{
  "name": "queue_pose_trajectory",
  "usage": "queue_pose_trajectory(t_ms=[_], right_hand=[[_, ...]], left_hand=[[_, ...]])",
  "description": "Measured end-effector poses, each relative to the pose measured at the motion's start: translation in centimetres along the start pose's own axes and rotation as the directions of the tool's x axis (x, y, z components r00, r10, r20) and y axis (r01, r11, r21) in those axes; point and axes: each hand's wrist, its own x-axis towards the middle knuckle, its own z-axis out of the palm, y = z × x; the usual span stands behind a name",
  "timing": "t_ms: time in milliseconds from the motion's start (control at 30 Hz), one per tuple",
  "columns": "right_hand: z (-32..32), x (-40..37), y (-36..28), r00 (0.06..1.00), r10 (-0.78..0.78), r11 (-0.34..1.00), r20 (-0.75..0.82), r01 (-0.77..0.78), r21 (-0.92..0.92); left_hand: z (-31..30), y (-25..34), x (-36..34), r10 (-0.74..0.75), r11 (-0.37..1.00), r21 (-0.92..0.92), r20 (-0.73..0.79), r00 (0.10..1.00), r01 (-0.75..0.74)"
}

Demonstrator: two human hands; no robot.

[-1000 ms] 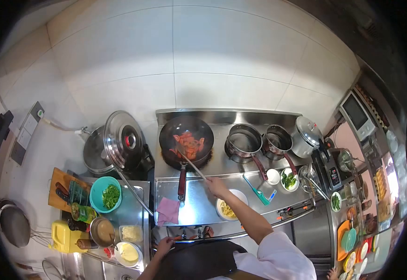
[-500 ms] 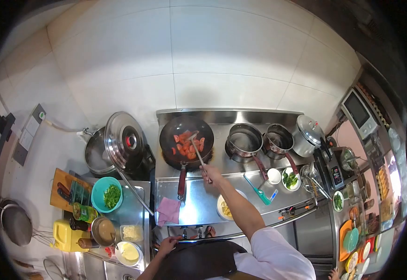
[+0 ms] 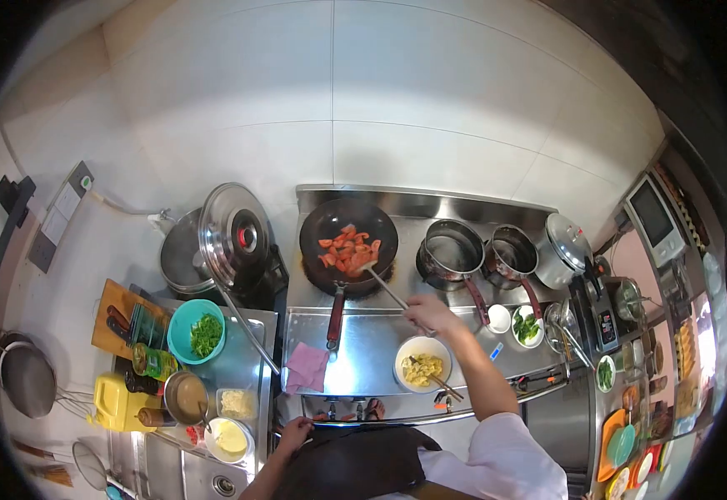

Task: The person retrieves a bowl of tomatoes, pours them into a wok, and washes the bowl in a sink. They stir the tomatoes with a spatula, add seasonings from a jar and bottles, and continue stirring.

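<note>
My right hand [image 3: 430,315] grips the handle of a metal spatula [image 3: 384,285], whose blade rests among red tomato pieces [image 3: 348,248] in a black wok [image 3: 322,225] on the stove. The wok's red handle [image 3: 335,317] points toward me. Below my right hand sits a white bowl of yellow scrambled egg [image 3: 422,367] with chopsticks [image 3: 445,386] laid on it. My left hand [image 3: 294,433] rests down at the counter's front edge by my dark apron, holding nothing that I can see.
Two saucepans [image 3: 451,250] [image 3: 509,252] and a lidded pot [image 3: 567,246] stand right of the wok. A big steel pot with tilted lid [image 3: 230,237] is left. A pink cloth [image 3: 307,367], teal bowl of greens [image 3: 201,332], oil bottles and small dishes fill the left counter.
My right hand swung the spatula from the wok's middle to its right front edge. The view shifted, so the egg bowl and chopsticks show fully now. The left hand stayed put.
</note>
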Motion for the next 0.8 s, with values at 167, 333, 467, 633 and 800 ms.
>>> queue_pose_trajectory(t_ms=[167, 333, 467, 633, 800], right_hand=[[-0.4, 3.1, -0.7, 0.997, -0.031, 0.858, 0.077, 0.066, -0.509], [3.7, 10.4, 2.2, 0.997, -0.047, 0.998, -0.065, 0.044, -0.047], [5.7, 12.3, 2.5, 0.982, -0.137, 0.982, -0.132, 0.152, 0.112], [6.1, 13.0, 5.2, 0.99, -0.144, 0.989, 0.009, 0.143, 0.027], [1.4, 5.7, -0.9, 1.0, -0.017, 0.959, 0.001, 0.017, -0.283]], left_hand=[[0.7, -0.8, 0.5, -0.009, 0.999, -0.05, -0.014, 1.0, 0.008], [1.2, 1.2, 0.8, 0.065, 0.991, 0.117, 0.008, 0.998, -0.066], [1.2, 2.1, -0.4, 0.004, 1.0, 0.018, -0.031, 1.0, -0.004], [1.0, 0.7, -0.3, -0.001, 0.998, 0.069, -0.003, 1.0, 0.001], [1.0, -1.6, 0.1, 0.073, 0.997, 0.005, -0.033, 0.997, -0.072]])
